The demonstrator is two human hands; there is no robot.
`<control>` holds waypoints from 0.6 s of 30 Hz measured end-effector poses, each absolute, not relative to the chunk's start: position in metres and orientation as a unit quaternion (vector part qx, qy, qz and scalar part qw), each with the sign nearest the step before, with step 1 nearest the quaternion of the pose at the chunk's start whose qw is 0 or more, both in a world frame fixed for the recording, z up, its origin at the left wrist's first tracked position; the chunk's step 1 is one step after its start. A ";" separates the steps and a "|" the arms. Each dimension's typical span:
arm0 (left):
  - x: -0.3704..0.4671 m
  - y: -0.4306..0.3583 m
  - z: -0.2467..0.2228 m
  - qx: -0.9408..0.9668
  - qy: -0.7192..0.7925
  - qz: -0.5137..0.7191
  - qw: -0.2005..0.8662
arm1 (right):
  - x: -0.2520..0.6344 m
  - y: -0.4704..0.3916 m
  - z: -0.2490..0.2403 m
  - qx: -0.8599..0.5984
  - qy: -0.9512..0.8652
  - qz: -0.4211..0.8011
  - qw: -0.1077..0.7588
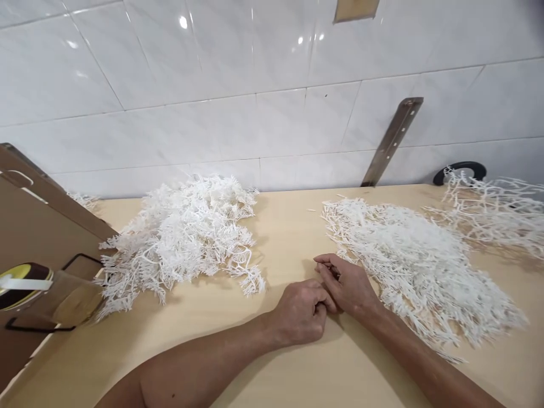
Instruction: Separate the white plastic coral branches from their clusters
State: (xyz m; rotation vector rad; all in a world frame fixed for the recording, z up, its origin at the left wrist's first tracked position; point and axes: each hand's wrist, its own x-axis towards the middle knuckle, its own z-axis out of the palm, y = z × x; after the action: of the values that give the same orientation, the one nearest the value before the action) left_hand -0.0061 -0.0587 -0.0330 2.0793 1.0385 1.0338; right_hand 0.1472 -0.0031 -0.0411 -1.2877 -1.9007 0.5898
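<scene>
head-worn view; facing forward, down

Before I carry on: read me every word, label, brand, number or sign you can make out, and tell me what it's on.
No readable text anywhere in this view.
Yellow-rimmed round object at the left edge: no lettering I can make out.
Brown panel on the left: white marks only, not legible as letters.
Brown upright strip by the wall: small pale spots, no characters.
</scene>
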 end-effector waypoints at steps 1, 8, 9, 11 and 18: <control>-0.006 -0.059 -0.034 0.781 0.391 0.388 0.292 | 0.148 -0.002 -0.042 -0.507 -0.741 0.238 0.370; -0.005 -0.059 -0.036 0.782 0.408 0.368 0.294 | 0.147 0.002 -0.044 -0.525 -0.732 0.255 0.352; -0.005 -0.059 -0.037 0.782 0.408 0.369 0.293 | 0.147 0.002 -0.043 -0.525 -0.730 0.253 0.356; -0.006 -0.058 -0.038 0.780 0.406 0.374 0.294 | 0.145 0.002 -0.041 -0.522 -0.729 0.246 0.368; -0.001 -0.072 0.007 0.726 0.401 0.420 0.368 | 0.145 0.005 -0.040 -0.505 -0.723 0.253 0.397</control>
State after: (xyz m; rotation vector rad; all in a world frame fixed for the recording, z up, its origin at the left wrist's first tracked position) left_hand -0.0013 -0.0716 0.0068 1.8656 1.0303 1.0782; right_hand 0.1447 0.0051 -0.0399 -1.2807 -1.8324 0.6421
